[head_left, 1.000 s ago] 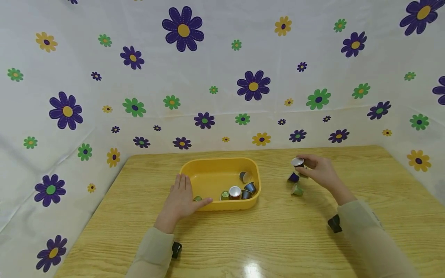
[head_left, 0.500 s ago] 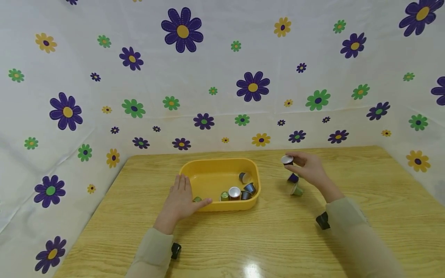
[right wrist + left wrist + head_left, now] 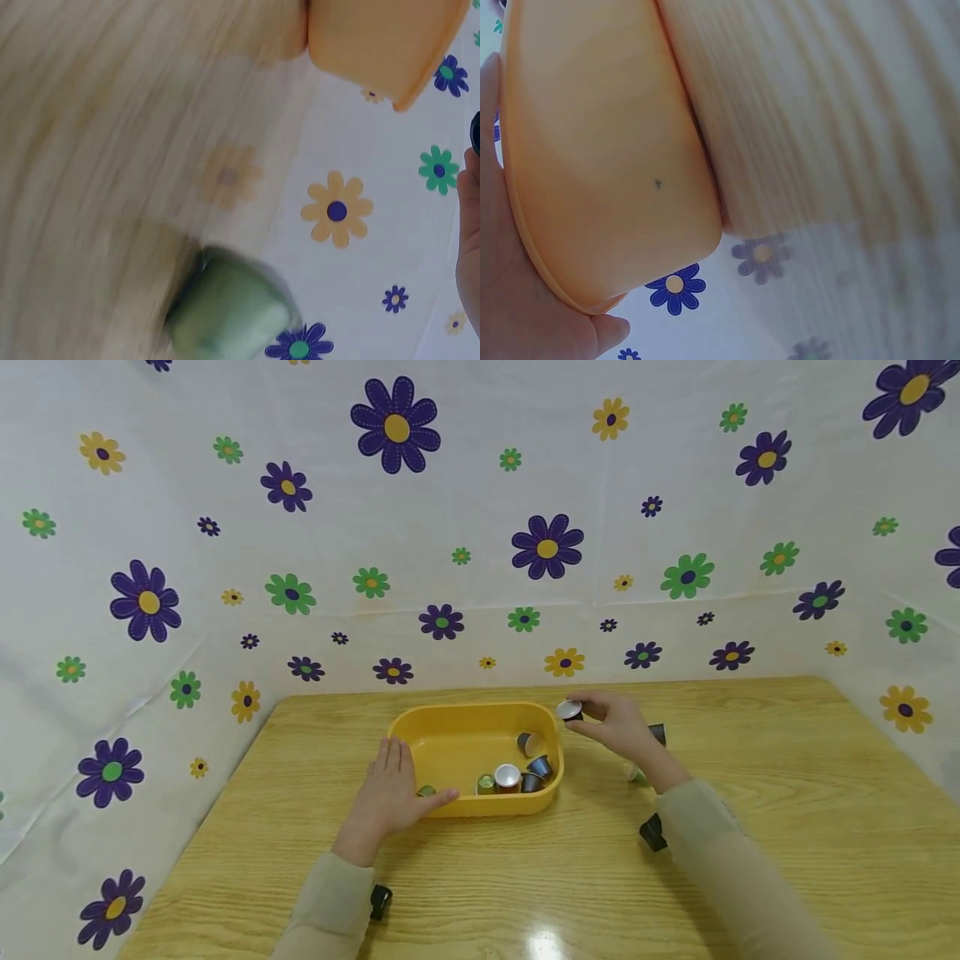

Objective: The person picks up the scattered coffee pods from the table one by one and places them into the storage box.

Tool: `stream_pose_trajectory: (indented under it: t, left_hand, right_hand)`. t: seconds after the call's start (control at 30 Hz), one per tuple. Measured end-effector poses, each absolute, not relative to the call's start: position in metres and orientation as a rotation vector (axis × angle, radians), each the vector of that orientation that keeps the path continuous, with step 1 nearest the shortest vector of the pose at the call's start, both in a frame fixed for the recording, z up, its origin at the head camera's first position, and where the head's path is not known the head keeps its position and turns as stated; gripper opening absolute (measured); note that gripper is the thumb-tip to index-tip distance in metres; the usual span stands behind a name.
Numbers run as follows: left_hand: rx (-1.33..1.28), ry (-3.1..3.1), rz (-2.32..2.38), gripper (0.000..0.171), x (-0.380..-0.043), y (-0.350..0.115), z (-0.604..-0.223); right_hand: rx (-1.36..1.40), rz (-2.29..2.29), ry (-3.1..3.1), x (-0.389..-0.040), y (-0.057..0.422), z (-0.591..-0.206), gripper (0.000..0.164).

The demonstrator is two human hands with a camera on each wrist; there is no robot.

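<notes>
My right hand (image 3: 618, 727) pinches a dark coffee capsule (image 3: 570, 711) with a silver lid, thumb and fingers at its sides, beside the right rim of a yellow tray (image 3: 480, 807). In the right wrist view only the edge of this hand (image 3: 469, 247) shows, at the far right. My left hand (image 3: 386, 793) rests on the tray's front left corner, fingers straight over the left rim and thumb along the front rim. Inside the tray lie several capsules: a silver-lidded one (image 3: 507, 777), a green one (image 3: 486, 784), blue and dark ones (image 3: 540, 767) at the right.
On the wooden table (image 3: 480, 885), right of the tray, a pale green capsule (image 3: 637, 774) and a dark capsule (image 3: 658, 732) are partly hidden by my right hand and wrist. Black wrist cameras (image 3: 653, 832) hang under both sleeves. A flowered white cloth (image 3: 465, 510) stands behind the table.
My right hand has moved left with the dark capsule, from above the loose capsules to the tray's right rim. The left hand and tray have stayed in place.
</notes>
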State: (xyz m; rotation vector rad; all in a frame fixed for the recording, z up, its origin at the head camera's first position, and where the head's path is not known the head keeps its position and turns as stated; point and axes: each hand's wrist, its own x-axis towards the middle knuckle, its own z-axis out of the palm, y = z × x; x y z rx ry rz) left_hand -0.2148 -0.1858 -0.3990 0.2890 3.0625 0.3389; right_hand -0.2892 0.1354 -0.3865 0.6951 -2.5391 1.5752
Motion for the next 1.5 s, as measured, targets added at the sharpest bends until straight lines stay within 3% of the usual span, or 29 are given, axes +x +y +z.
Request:
stream_pose_trajectory:
  t: [0.67, 1.5]
  left_hand:
    - [0.3, 3.075, 0.332, 0.114, -0.217, -0.188, -0.404]
    - [0.288, 3.076, 0.313, 0.114, -0.217, -0.188, -0.404]
  right_hand:
    - [0.895, 1.503, -2.528, -0.301, 0.076, -0.39, 0.037]
    - [0.918, 1.554, -2.555, -0.293, 0.068, -0.393, 0.039]
